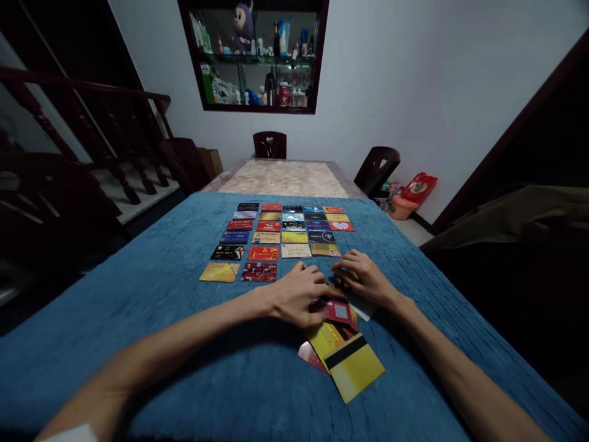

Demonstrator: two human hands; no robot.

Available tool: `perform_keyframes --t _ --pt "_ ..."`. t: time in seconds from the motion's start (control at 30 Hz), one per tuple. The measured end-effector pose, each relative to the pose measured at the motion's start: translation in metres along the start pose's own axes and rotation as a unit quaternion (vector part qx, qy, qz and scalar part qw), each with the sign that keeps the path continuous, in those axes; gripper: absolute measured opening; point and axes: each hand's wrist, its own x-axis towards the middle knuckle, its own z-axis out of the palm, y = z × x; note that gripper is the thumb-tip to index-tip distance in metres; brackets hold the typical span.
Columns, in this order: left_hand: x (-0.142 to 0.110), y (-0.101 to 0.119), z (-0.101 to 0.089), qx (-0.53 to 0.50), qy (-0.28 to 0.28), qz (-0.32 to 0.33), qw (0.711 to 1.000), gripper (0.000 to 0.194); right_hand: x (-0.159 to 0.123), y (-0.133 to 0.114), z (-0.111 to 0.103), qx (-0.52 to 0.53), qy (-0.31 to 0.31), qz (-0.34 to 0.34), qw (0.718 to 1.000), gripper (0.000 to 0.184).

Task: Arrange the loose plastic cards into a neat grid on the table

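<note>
Both hands rest on the loose card pile (343,350) near the table edge — left hand (297,298) flat, fingers spread; right hand (363,279) curled, grip hidden. Best to slide one card free, square with the laid-out rows (280,236) on the blue cloth (138,319).

cards (294,236): glossy plastic; cloth (138,294): blue, ribbed, matt; chairs (269,145): dark polished wood

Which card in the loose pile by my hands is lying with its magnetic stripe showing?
The big yellow card at the pile's near end, closest to you: a black stripe crosses it, unlike the yellow card beside it.
</note>
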Motion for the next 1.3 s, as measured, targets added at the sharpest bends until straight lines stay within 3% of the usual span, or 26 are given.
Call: perform_keyframes --t 0.23,0.47,0.63,0.97,1.3 --pt "-0.001 -0.021 -0.005 -0.015 0.013 -0.057 0.998 0.031 0.0 -0.012 -0.009 0.077 0.002 -0.003 0.997 0.021" --pt "-0.001 -0.037 -0.011 -0.073 0.02 -0.078 0.994 0.024 0.0 -0.021 -0.009 0.118 -0.091 -0.032 0.988 0.037" --pt "-0.002 -0.039 -0.009 -0.099 0.006 -0.086 0.991 0.021 0.002 -0.019 0.003 0.067 -0.068 -0.027 0.995 0.017" --pt "-0.001 -0.049 -0.01 -0.166 0.025 -0.103 0.98 0.039 0.0 -0.006 0.015 0.043 -0.005 -0.012 0.999 0.017" --pt "-0.002 -0.056 -0.008 -0.163 0.033 -0.153 0.974 0.032 -0.001 -0.002 0.02 0.044 -0.018 0.02 0.999 0.017"
